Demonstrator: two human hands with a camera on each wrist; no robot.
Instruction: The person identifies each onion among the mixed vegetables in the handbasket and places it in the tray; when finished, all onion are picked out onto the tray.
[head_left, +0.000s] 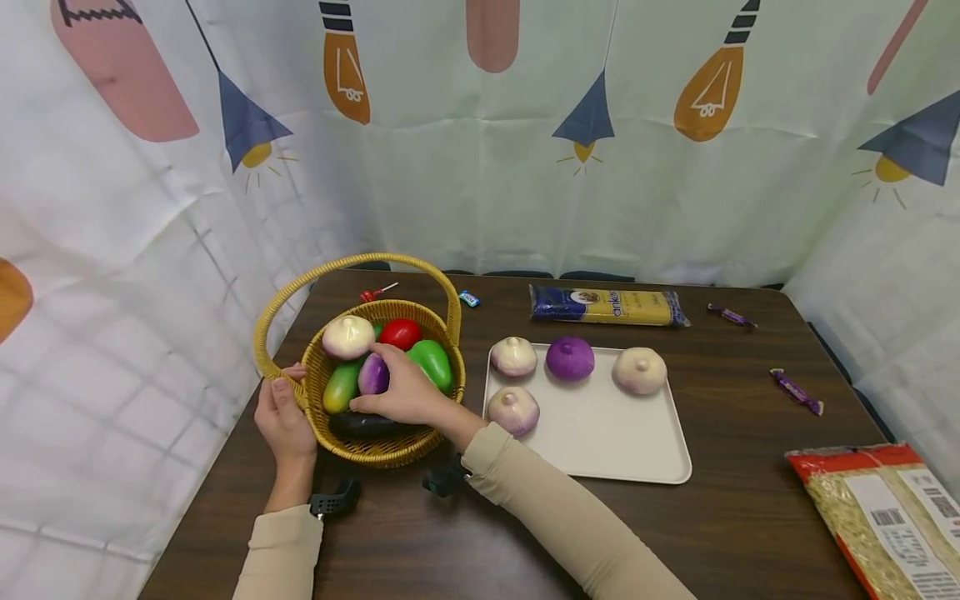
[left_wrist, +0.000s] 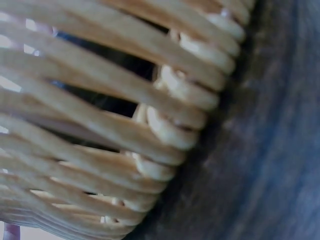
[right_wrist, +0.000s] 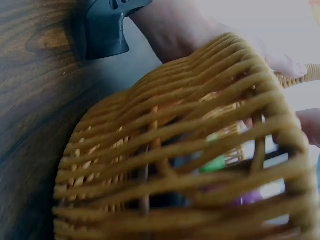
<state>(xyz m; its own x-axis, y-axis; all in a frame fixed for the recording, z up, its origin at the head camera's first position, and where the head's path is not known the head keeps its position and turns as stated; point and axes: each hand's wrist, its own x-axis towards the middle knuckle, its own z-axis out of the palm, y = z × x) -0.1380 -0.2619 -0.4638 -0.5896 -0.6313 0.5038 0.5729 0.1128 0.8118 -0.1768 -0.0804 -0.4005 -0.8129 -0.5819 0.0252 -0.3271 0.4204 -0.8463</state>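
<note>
Pinching a purple vegetable (head_left: 373, 376) in a wicker basket (head_left: 378, 455), fingers of the right hand (head_left: 411, 390) reach in while the left hand (head_left: 287, 427) grips the base of the handle (head_left: 390, 257). Its rounded, glossy skin could slip from a loose hold.

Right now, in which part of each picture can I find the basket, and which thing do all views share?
Head: the basket stands left of centre, below mid-height.
Left wrist: a close-up of it covers most of the left half, reaching the top edge.
Right wrist: it covers the lower middle and right.
Shared landmark: the dark table, along the right in the left wrist view, along the left in the right wrist view.
</note>
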